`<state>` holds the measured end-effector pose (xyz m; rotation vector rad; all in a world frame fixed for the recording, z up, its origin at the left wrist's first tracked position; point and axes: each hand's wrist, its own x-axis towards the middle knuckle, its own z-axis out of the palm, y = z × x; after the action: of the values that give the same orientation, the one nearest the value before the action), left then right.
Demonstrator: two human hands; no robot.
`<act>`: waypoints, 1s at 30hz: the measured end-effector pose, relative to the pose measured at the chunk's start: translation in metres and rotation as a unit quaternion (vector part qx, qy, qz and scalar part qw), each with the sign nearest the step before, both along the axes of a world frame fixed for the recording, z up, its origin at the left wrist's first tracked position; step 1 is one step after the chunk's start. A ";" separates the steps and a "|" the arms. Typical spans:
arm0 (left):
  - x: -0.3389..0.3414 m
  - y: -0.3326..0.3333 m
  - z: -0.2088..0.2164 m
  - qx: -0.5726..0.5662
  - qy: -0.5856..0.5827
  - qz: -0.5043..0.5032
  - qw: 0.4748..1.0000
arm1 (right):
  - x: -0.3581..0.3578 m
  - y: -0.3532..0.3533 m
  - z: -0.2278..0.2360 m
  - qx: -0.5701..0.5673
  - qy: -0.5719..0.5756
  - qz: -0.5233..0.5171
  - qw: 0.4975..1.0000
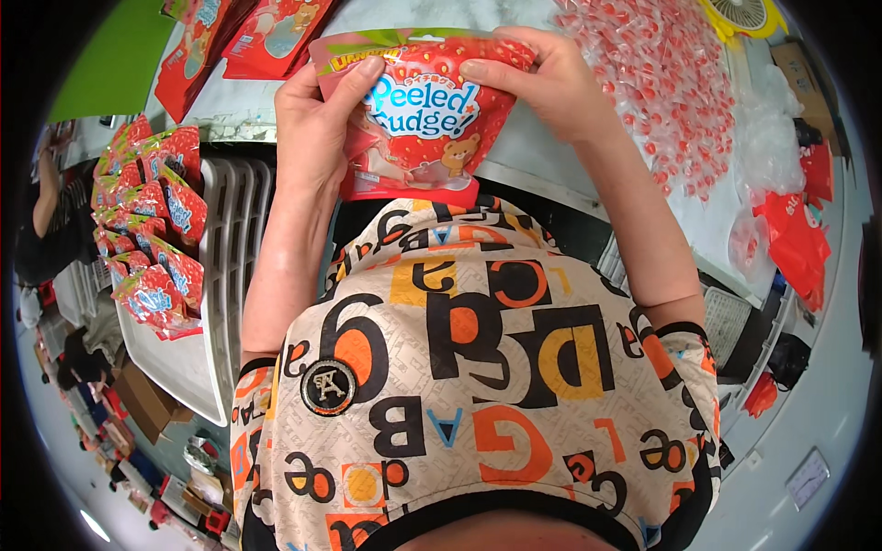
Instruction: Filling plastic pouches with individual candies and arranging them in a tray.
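A red candy pouch with a green top edge, a cartoon bear and a see-through window is held upright in front of my chest, over the table's near edge. My left hand grips its upper left side, thumb on the front and fingers behind. On the upper right, my right hand pinches the top edge the same way. Whether anything is inside the pouch I cannot tell. Beyond my right hand lies a wide heap of small red sweets in clear wrappers.
Matching flat pouches lie on the white table at the far left, near a green sheet. Several pouches fill a stacked white tray on my left. Clear plastic bags and a yellow fan are at right.
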<state>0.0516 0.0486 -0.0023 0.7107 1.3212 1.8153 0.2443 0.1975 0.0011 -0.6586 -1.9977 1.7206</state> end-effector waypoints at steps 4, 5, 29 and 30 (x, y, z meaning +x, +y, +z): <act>0.001 0.001 0.001 -0.028 0.076 -0.048 0.996 | 0.001 0.005 0.026 0.022 0.003 0.037 0.999; 0.004 0.002 0.002 -0.042 0.114 -0.069 0.990 | -0.001 0.005 0.035 0.107 -0.053 0.091 0.989; -0.007 0.014 -0.002 0.018 -0.097 -0.078 0.992 | 0.008 0.006 0.005 -0.127 0.140 -0.017 0.982; -0.010 0.015 -0.002 0.001 -0.127 -0.074 0.989 | 0.005 0.001 0.002 -0.120 0.179 -0.033 0.976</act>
<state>0.0413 0.0636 -0.0047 0.5417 1.0720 1.7236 0.2490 0.1981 0.0032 -0.4448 -1.5242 1.9028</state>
